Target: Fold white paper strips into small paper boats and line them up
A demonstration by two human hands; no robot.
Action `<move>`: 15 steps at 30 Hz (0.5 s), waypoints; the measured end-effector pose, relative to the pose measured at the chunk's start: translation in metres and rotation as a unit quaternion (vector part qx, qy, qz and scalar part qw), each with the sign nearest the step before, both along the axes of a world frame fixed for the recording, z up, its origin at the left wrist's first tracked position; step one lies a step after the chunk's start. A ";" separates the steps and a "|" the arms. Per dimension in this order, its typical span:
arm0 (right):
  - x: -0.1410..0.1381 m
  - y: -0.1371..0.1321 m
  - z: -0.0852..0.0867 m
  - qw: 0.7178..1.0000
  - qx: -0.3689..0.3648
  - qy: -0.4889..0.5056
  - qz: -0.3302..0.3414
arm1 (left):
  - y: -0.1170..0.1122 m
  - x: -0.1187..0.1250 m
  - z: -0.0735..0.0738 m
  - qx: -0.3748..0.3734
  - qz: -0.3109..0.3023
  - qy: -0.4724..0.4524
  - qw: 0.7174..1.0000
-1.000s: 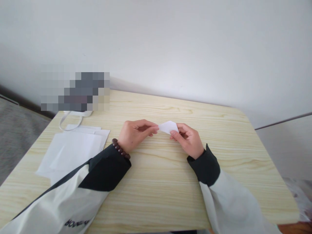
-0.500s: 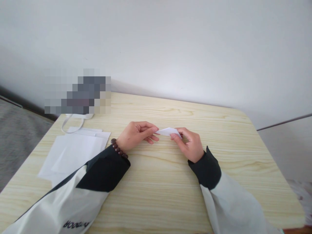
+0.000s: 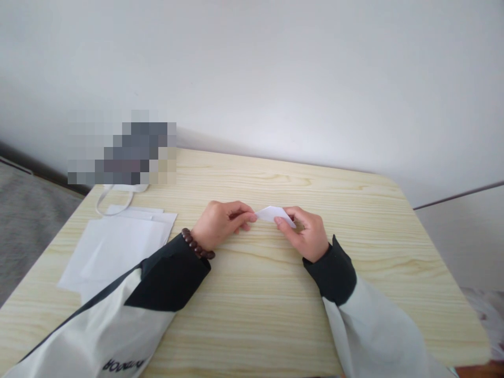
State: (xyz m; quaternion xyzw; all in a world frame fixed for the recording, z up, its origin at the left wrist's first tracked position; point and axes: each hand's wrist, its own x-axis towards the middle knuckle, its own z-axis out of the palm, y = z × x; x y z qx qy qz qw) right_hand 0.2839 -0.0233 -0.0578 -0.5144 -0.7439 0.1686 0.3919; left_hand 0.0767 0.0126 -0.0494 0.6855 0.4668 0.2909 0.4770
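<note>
Paper in hands, sleeve lettering "DOOR"

Item: one small piece of folded white paper, plain on its visible face. Edges are straight; the outline tapers to a narrow point at the left and broadens, with an angled corner, to the right (the right end is partly covered by fingers). It lies lengthwise between the left hand, at its point, and the right hand, thumb on its face.
</note>
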 end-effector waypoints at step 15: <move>0.000 0.000 0.001 1.000 -0.021 0.010 -0.003 | -0.002 0.004 0.002 0.096 0.012 0.068 0.993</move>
